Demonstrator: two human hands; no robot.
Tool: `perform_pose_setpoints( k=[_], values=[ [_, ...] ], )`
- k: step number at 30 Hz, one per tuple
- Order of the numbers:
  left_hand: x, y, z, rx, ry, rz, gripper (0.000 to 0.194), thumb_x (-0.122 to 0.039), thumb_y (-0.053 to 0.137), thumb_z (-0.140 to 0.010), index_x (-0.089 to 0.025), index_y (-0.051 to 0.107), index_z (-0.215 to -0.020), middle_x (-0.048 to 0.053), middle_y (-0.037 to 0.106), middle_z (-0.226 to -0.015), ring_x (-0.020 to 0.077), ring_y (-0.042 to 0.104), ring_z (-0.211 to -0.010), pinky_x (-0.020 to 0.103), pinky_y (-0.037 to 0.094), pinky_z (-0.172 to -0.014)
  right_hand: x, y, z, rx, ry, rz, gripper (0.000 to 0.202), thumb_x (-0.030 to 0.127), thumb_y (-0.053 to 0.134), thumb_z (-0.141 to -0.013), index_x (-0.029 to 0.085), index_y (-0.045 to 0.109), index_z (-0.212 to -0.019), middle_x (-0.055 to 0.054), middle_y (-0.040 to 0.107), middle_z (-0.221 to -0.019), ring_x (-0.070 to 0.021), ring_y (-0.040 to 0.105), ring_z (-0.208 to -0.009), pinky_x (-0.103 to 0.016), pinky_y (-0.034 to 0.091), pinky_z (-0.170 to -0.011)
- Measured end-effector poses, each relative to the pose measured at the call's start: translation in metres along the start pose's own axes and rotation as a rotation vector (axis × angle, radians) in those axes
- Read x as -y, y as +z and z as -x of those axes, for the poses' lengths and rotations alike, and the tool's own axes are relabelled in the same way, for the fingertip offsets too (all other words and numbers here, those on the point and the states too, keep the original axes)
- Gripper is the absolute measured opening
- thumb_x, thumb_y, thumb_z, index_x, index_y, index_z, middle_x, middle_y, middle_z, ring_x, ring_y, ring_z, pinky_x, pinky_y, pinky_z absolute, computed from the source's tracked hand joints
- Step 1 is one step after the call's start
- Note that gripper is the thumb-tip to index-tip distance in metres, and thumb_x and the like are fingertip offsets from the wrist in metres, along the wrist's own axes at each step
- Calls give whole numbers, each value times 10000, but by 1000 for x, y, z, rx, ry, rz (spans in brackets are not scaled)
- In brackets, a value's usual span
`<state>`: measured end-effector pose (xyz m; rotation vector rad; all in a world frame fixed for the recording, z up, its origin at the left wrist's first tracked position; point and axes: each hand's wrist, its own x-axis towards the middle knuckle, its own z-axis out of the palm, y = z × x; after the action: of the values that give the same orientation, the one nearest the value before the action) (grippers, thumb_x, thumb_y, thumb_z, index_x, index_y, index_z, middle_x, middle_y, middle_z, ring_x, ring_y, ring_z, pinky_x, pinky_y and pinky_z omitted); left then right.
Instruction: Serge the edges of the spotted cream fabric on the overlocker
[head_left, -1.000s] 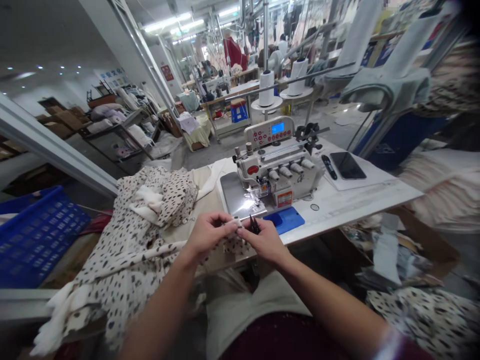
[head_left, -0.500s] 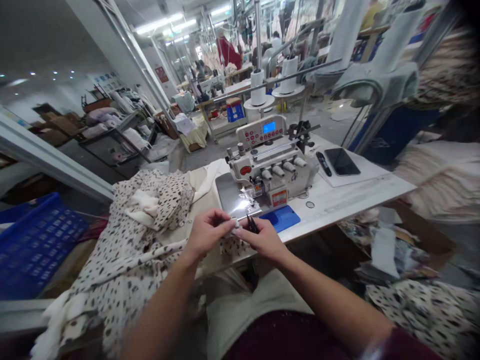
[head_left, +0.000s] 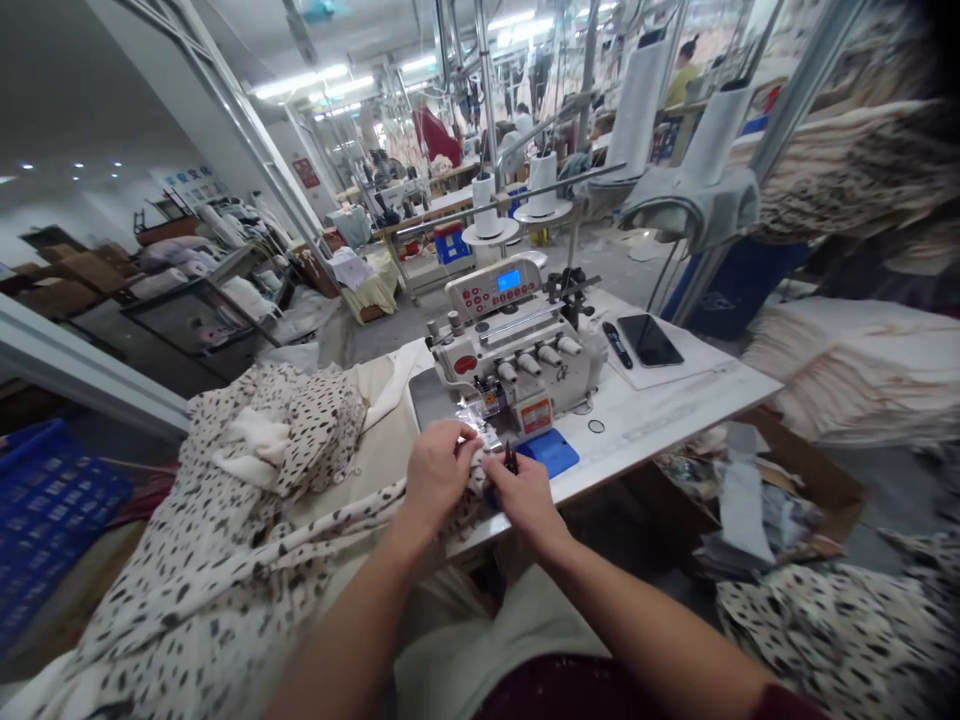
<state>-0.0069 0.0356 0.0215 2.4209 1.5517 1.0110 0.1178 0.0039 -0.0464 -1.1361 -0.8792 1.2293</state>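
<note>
Cream cloth [head_left: 187,570] w/ dark spots lies heaped nearest, to the person's L, & a narrow folded length of it runs across to the hands at the near edge of the bench [head_left: 652,420]. Its long axis goes from lower L up & slightly R, held end pointing at the machine side; the heap itself has no clear axis. L hand [head_left: 437,475] has fingers closed to a pinch on that end; R hand [head_left: 529,495] pinches just beside it, thumb & index nearly together, w/ a dark pointed tool [head_left: 511,460] tucked in the same hand, tip up & away from the body. Prob. held that way so thumb & index can work the cloth w/o putting the tool down. Hands sit close together, prob. to control a small bit of edge. Just beyond: blue plate [head_left: 553,453], then sewing machine [head_left: 517,375], display lit. Marker [head_left: 616,345] & phone [head_left: 651,340] lie to its R, prob. kept out of the cloth's way. Farther back, white thread cones [head_left: 484,205] stand upright on round holders
</note>
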Motion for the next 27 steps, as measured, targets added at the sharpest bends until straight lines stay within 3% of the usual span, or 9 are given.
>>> perform_pose_setpoints(
  k=[3,8,13,17,21,24,27],
  values=[
    [-3,5,4,-71,42,-128,73,-207,659,-883,-183,654,-814,42,659,-838,194,593,-859,311,449,-781,-8,5,-2,-24,34,-86,426,548,703,-757,151,616,-631,13,547,-517,-98,401,-469,-233,329,-461],
    [-12,5,19,-3,123,-220,146,-178,526,-958,-184,670,-938,61,673,-866,198,594,-860,323,468,-795,-10,4,2,24,82,-223,415,549,724,-758,156,612,-684,49,492,-504,-78,335,-443,-226,282,-439],
    [-18,12,41,-66,224,-256,320,-140,538,-924,-170,624,-1231,112,673,-1196,252,560,-1061,423,473,-950,-11,-13,2,127,14,-157,369,506,716,-803,151,640,-736,26,558,-602,-97,420,-530,-232,360,-523],
    [-19,21,47,-75,221,-291,356,-152,567,-911,-168,615,-1264,115,647,-1269,265,546,-1080,454,481,-953,4,-35,-9,130,-148,167,362,505,659,-843,152,678,-763,-14,643,-697,-145,527,-633,-262,429,-633],
    [-19,26,45,-102,201,-323,339,-158,576,-915,-167,617,-1252,118,658,-1241,261,547,-1051,452,492,-921,41,-58,-25,225,-250,555,451,500,490,-945,170,663,-691,-10,626,-614,-156,555,-595,-256,401,-598],
    [-20,26,45,-124,177,-328,327,-155,570,-915,-177,620,-1238,118,658,-1222,258,553,-1034,450,493,-904,69,-62,-33,332,-344,864,537,422,319,-1024,176,666,-698,-41,673,-655,-169,610,-626,-262,395,-618],
    [-23,27,47,-122,142,-342,324,-161,567,-910,-179,620,-1229,123,651,-1218,265,552,-1043,462,486,-910,85,-57,-35,357,-505,1267,462,349,356,-1024,175,681,-747,-79,725,-765,-189,655,-714,-270,370,-638]
  ],
)
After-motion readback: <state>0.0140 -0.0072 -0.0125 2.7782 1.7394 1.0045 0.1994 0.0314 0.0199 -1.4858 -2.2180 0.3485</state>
